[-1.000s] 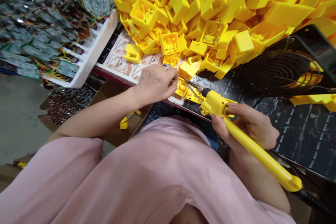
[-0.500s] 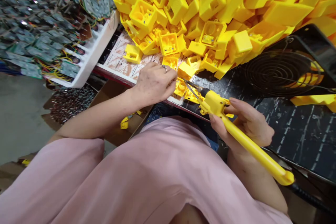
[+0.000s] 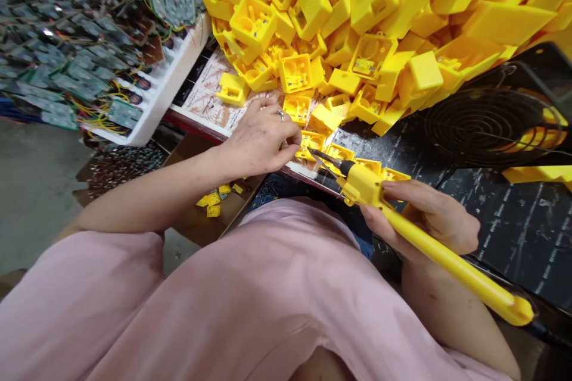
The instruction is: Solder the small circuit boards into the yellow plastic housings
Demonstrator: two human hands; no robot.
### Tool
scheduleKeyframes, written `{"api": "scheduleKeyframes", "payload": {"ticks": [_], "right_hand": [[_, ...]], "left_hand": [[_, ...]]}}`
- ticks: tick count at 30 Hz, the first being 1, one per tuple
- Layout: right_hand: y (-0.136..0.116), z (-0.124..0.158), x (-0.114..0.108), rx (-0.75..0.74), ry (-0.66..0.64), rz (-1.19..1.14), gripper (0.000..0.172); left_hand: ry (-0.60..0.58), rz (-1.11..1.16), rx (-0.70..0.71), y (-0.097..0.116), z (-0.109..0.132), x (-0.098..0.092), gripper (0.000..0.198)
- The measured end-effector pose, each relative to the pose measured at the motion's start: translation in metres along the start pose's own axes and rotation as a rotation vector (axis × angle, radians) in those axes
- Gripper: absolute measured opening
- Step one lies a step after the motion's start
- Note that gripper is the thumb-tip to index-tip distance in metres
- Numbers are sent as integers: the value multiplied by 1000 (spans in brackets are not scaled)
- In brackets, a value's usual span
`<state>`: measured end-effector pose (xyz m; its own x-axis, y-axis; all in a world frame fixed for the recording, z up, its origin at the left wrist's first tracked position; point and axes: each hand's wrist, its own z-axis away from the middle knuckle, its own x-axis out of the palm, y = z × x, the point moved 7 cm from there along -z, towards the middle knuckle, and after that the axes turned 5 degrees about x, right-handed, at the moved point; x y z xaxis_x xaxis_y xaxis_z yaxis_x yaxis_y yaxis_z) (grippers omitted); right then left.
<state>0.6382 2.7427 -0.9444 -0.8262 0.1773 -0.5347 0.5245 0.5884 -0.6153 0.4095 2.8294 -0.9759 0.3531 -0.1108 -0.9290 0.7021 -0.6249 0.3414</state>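
My right hand (image 3: 429, 214) grips a yellow soldering gun (image 3: 447, 256) with a long handle and a dark front end. Its thin metal tip points left, at a small open yellow plastic housing (image 3: 313, 141) by the table's near edge. On that housing's left side is my left hand (image 3: 268, 137), wearing a ring, its fingers curled and pressed together. What they pinch, if anything, is hidden. More such housings stand in a row to the right, among them a yellow housing (image 3: 340, 155) partly behind the gun's tip.
A large heap of yellow housings (image 3: 308, 9) covers the back of the table. At right stands a black fan (image 3: 473, 125) with a wire grille. A white foam tray (image 3: 172, 83) at left carries many green circuit boards (image 3: 80, 77) with wires. Below is a cardboard box (image 3: 192, 214).
The soldering gun's tip has drawn slightly back and down, showing more of the housing row. My left hand stays beside the housing. The whole view has shifted a little.
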Motion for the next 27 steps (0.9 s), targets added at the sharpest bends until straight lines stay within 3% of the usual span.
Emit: {"api": "scheduleKeyframes", "payload": {"ticks": [4, 14, 18, 21, 24, 27], "right_hand": [[-11, -16, 3, -152, -83, 21, 27], [-24, -45, 10, -375, -255, 52, 27], [-19, -43, 6, -300, -341, 36, 17], [-13, -40, 6, -214, -357, 45, 20], [-21, -40, 10, -303, -346, 26, 18], [-31, -43, 8, -372, -345, -10, 25]], "left_hand": [[-7, -49, 14, 4, -5, -1, 22], [-40, -128, 30, 7, -12, 3, 18], [-6, -75, 33, 5, -13, 4, 18], [-19, -75, 44, 5, -13, 5, 19], [-39, -106, 58, 7, -14, 4, 22], [-46, -120, 78, 10, -15, 3, 26]]}}
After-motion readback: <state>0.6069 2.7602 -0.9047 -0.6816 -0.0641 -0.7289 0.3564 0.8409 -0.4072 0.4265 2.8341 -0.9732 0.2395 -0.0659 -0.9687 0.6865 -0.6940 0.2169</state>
